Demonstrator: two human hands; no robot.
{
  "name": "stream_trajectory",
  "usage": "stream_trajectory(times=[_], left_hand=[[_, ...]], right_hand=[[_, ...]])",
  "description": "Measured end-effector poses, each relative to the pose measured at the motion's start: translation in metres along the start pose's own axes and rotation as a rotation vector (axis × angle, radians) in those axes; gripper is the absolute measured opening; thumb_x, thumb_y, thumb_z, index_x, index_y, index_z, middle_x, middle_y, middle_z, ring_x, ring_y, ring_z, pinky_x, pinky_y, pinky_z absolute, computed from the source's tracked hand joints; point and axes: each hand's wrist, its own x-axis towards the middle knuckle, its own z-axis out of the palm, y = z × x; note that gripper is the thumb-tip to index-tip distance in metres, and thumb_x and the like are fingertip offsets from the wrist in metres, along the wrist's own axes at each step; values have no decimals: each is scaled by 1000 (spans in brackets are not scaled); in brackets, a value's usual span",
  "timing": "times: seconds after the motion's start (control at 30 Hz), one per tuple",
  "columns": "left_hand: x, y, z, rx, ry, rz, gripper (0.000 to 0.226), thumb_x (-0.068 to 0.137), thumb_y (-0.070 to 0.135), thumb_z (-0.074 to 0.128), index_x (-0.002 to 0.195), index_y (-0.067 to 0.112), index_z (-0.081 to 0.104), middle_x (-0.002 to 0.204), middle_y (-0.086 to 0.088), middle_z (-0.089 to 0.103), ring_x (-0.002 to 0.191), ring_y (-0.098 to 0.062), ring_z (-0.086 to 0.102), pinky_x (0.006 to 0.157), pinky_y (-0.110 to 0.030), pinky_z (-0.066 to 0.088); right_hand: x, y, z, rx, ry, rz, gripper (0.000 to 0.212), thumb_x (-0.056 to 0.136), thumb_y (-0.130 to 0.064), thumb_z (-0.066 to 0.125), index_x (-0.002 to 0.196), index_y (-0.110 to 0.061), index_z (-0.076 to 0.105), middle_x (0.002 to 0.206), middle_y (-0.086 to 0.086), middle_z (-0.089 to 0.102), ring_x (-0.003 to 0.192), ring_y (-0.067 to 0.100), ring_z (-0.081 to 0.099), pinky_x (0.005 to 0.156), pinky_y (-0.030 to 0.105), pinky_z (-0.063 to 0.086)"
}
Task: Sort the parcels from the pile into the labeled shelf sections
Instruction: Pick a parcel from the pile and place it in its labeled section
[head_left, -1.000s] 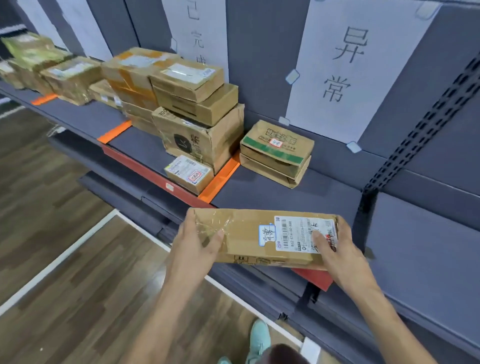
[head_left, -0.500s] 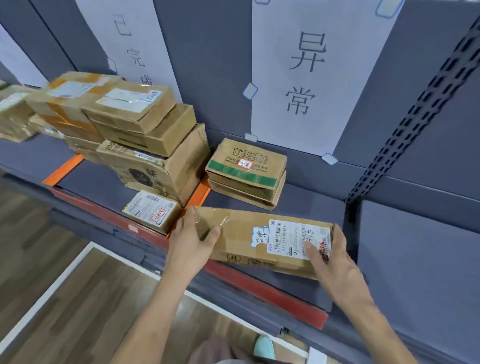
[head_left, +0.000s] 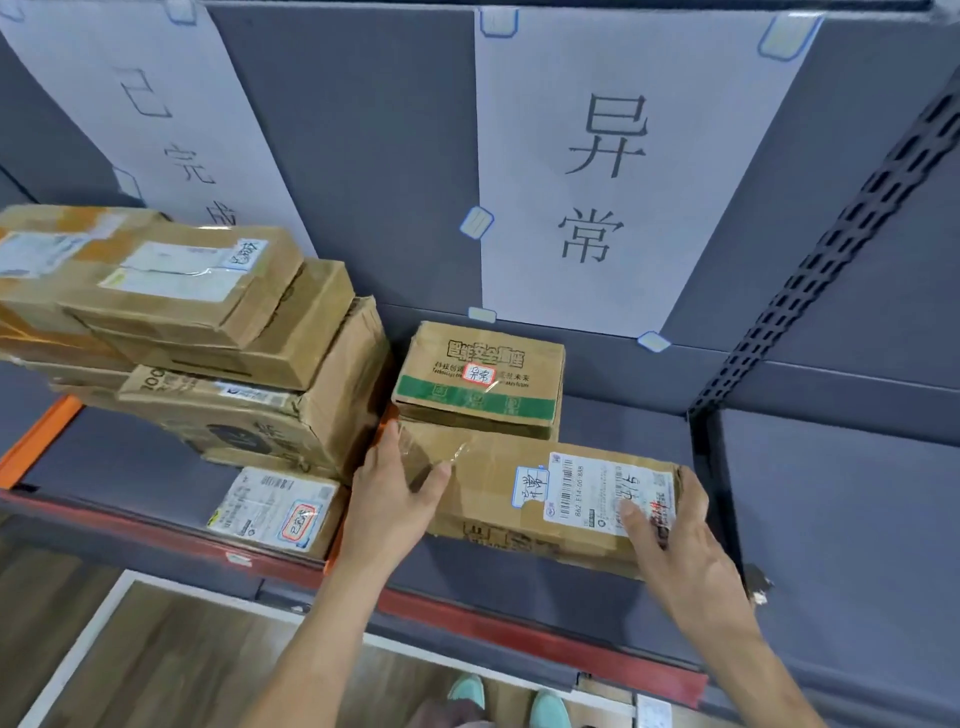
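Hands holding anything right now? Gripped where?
The long cardboard parcel, by its ends: left hand on the taped end, right hand on the labelled end.

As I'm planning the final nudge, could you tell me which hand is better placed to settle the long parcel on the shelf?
Probably the right hand: it holds the free end of the long parcel, beside bare shelf, whereas the left hand is hemmed in against the neighbouring stack.
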Motion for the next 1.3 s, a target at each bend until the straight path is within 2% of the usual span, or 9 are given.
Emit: stream_trajectory(times=[0.2,0.37,0.43,0.7,0.8,1.07,1.3], left_hand=[[12,-6,-5,-17,-50,51,83,95,49,63,162,24,20,154,-5,44,142,-29,40,115,-47,37],[16,-7,-10,-19,-70,78,76,95,49,62,159,26,27,152,-2,47,140,-27,44,112,-50,41],[16,-8,-10,-29,-77,90,77,95,49,62,159,27,26,154,0,46,141,-25,45,112,-50,42],[18,-11,-11,-13,-107,106,88,95,52,61,164,25,13,162,-1,35,145,-24,40,114,-48,41],[21,-13,-12,-7,-125,113,91,95,52,62,164,23,11,163,-2,34,146,-23,40,115,-47,41],[8,-23,-17,21,-157,114,97,97,55,58,165,19,-2,169,-5,18,153,-26,27,118,-44,32],[-29,-38,-27,72,-133,179,95,97,63,48,164,24,-8,171,5,2,156,-20,17,120,-43,32]], right_hand=[[-7,-6,7,19,45,39,70,96,-54,51,152,-28,18,139,6,58,120,33,59,90,45,49],[-9,-9,12,18,77,49,75,97,-52,52,156,-22,18,145,7,50,129,30,51,90,43,45],[-9,-9,14,14,84,56,75,96,-53,51,156,-23,17,144,7,50,126,31,52,86,42,44],[-3,-5,17,35,112,100,75,95,-60,48,156,-30,17,145,5,51,122,30,56,84,38,42],[-5,-7,20,17,138,101,78,95,-60,48,158,-26,16,147,8,50,125,31,56,90,41,46],[-7,-11,16,-25,162,64,81,97,-57,48,161,-22,12,153,10,43,133,31,49,98,45,44],[-13,-15,18,-49,193,28,79,97,-54,49,160,-19,16,149,17,45,130,36,48,95,47,46]])
